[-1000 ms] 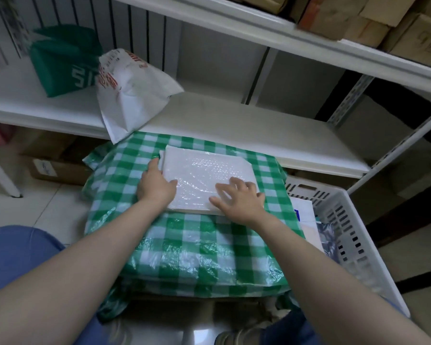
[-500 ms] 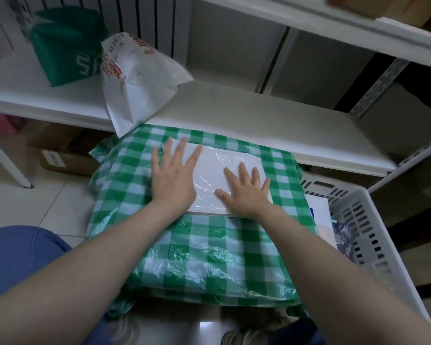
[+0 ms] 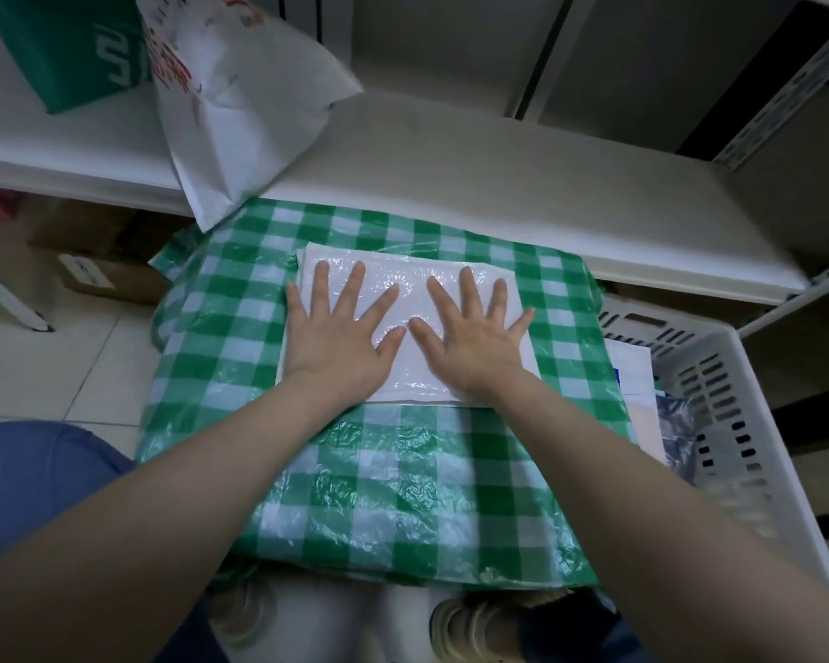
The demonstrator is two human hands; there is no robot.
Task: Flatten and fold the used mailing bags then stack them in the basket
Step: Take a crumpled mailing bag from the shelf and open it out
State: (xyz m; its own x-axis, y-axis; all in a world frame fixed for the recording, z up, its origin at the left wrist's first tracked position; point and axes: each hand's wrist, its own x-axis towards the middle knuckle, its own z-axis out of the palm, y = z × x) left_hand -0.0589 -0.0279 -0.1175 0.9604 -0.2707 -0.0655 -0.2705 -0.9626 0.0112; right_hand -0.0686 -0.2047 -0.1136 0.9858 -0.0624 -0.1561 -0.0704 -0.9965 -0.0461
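A folded white bubble mailing bag (image 3: 405, 275) lies flat on a surface covered with green-and-white checked plastic (image 3: 384, 485). My left hand (image 3: 338, 334) presses on its left half with fingers spread and straight. My right hand (image 3: 470, 334) presses on its right half the same way, thumbs nearly touching. A white slotted basket (image 3: 738, 390) stands to the right of the surface, with flat bags inside (image 3: 635, 375). Another white mailing bag with red print (image 3: 230, 102) leans on the shelf at the back left.
A white shelf board (image 3: 498, 174) runs behind the checked surface, with a green bag (image 3: 68, 45) on its left end. Cardboard boxes (image 3: 97, 260) sit under the shelf at left. My blue-clad knee (image 3: 34, 476) is at lower left, a shoe (image 3: 475, 624) below.
Both hands went from curled at the bag's edges to flat with spread fingers, and moved toward the bag's middle. The camera has come closer and tilted down.
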